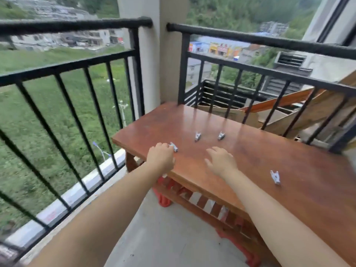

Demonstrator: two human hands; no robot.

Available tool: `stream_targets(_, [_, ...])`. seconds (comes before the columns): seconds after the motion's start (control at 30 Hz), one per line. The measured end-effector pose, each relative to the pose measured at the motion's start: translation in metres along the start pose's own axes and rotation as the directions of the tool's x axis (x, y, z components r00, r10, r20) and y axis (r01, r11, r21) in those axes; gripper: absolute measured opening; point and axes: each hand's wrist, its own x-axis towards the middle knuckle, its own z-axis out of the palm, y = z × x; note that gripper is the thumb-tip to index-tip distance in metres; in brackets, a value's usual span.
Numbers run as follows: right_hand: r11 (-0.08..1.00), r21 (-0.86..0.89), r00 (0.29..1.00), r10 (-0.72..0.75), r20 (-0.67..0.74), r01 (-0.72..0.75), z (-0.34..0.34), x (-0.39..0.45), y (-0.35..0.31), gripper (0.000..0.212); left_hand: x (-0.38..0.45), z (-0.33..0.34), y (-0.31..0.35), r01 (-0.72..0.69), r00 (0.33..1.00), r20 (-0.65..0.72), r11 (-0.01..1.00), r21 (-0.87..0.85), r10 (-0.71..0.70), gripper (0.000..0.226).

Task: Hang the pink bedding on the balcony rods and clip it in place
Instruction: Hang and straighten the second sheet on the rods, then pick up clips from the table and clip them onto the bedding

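Several small silver clips lie on a reddish wooden table [260,157]. My left hand [160,158] rests at the table's left edge, its fingers curled against the nearest clip [174,146]; whether it grips the clip is unclear. My right hand [221,160] hovers over the table with fingers spread and holds nothing. Two more clips [197,136] [221,135] lie just beyond the hands, and another clip [275,177] lies to the right. No pink bedding is in view.
Black balcony railings [73,26] [269,40] run along the left and the back, joined at a beige pillar [154,60]. Something red [163,199] sits under the table. Cardboard and wooden boards [279,112] lie beyond the back railing. Grey floor [163,237] lies below.
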Motion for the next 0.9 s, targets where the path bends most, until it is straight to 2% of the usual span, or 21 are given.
stream_targets(0.1, [0.995,-0.008,0.994,0.102,0.036,-0.102,0.011,0.032,0.054,0.04,0.061,0.02,0.026,-0.01,0.998,0.054,1.0,-0.025,0.012,0.036])
stream_targets(0.23, [0.987,-0.026,0.979,0.16,0.124,-0.158,0.028,0.082,0.094,0.039,0.118,0.046,0.034,0.012,0.992,0.128,1.0,-0.009,-0.011,0.033])
stream_targets(0.5, [0.991,-0.048,0.957,0.135,0.257,-0.126,0.084,0.212,0.093,0.033,0.217,0.111,-0.022,0.04,0.963,0.268,0.999,-0.018,-0.033,0.033])
stream_targets(0.63, [0.992,-0.073,0.938,0.123,0.325,-0.105,0.115,0.281,0.085,0.03,0.268,0.144,-0.054,-0.058,0.934,0.352,0.998,-0.015,0.06,0.059])
stream_targets(0.7, [0.994,-0.068,0.927,0.102,0.361,-0.083,0.13,0.315,0.082,0.042,0.288,0.161,-0.067,-0.152,0.903,0.403,0.988,-0.023,0.148,0.067])
stream_targets(0.8, [0.997,-0.083,0.903,0.04,0.428,-0.005,0.148,0.357,0.081,0.064,0.305,0.184,-0.081,-0.282,0.833,0.481,0.958,-0.055,0.273,0.058])
stream_targets(0.9, [0.982,-0.156,0.864,-0.014,0.503,0.107,0.16,0.387,0.087,0.065,0.315,0.194,-0.088,-0.336,0.823,0.461,0.939,-0.076,0.332,0.047])
